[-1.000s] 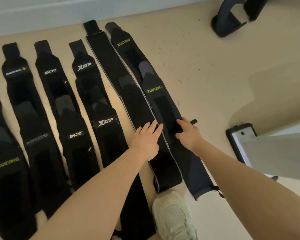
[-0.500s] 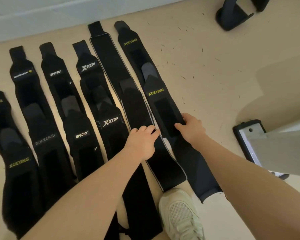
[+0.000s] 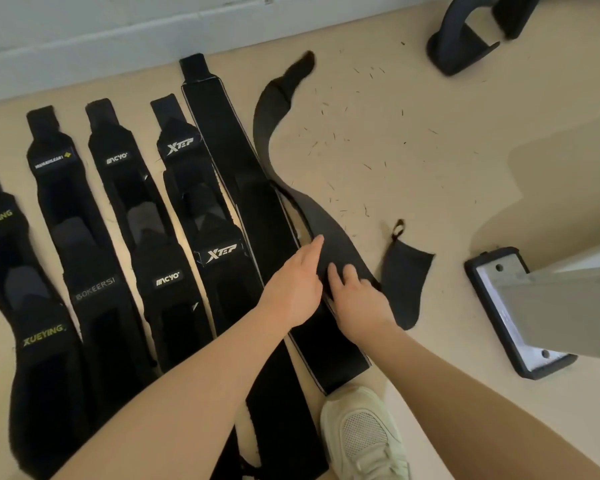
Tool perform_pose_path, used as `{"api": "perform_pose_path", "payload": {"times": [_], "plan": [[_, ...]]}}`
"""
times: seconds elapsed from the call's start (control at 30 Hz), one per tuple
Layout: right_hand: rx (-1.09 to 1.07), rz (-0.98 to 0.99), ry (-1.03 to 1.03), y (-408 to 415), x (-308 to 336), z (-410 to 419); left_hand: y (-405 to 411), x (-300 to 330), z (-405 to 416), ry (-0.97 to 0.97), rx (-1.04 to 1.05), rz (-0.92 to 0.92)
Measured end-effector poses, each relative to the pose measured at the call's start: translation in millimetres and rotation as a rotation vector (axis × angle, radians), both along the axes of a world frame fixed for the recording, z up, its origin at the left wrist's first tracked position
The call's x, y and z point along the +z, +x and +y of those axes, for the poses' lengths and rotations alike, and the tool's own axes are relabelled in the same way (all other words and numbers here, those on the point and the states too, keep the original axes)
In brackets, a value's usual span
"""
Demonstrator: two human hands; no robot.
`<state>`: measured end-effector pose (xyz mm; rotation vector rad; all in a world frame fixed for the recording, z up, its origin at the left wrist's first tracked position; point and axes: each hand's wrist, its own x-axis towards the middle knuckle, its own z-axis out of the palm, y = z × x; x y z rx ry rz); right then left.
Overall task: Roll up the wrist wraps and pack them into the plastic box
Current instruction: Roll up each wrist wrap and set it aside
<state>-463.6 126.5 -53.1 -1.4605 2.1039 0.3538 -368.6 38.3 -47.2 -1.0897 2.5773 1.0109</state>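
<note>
1. At 6 o'clock, nearest the viewer, a pale mesh trainer (image 3: 364, 434) stands on the beige floor (image 3: 413, 161).
2. Just beyond it, two bare forearms reach forward. The left hand (image 3: 293, 284) lies flat, fingers straight and together, on a long plain black wrist wrap with a pale edge (image 3: 243, 188).
3. The right hand (image 3: 355, 296), touching the left, rests with fingers spread on a twisted dark grey fabric wrist wrap (image 3: 329, 237). I cannot tell whether its thumb pinches the fabric.
4. This grey wrap's near end (image 3: 404, 282) is folded out toward 3 o'clock, with a small loop on it. Its far end curls up off the floor toward 12 o'clock.
5. From 9 to 11 o'clock, more black wrist wraps lie flat side by side, labelled XTEP (image 3: 201, 209), MCYO (image 3: 136, 216), BOKEERSI (image 3: 73, 237) and XUEYING (image 3: 21, 306).
6. At 3 o'clock, a metal foot plate in a black rim (image 3: 513, 317) sits on the floor.
7. At 1 o'clock, far off, a black curved stand (image 3: 465, 39) rests near the pale wall skirting (image 3: 118, 32).
</note>
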Motion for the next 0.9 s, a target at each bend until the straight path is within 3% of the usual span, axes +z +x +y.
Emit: {"api": "perform_pose_path", "payload": {"times": [0.2,0.33,0.43,0.5,0.57,0.67,0.73,0.8,0.9], "plan": [[-0.053,-0.283,-0.033,-4,-1,9,-11,-22,-9,-0.302,-0.215,-0.398],[0.016,-0.065,-0.067,-28,14,25,-37,-28,-31,-0.346,-0.285,-0.448],[-0.080,-0.066,-0.004,-50,25,42,-51,-20,-49,-0.343,-0.181,-0.544],[-0.161,-0.180,0.065,-59,26,50,-52,-7,-46,-0.469,-0.128,-0.486],[-0.155,-0.335,0.116,-54,23,55,-47,3,-24,-0.549,-0.214,-0.269],[-0.129,-0.532,0.095,-34,20,63,-26,6,26,-0.375,-0.516,-0.132],[-0.187,-0.455,-0.094,-32,26,67,-12,8,44,-0.271,-0.553,-0.190],[-0.320,-0.250,-0.280,-46,34,75,-4,12,50,-0.224,-0.524,-0.251],[-0.373,-0.094,-0.254,-79,36,91,-8,18,51,-0.171,-0.436,-0.290]]}}
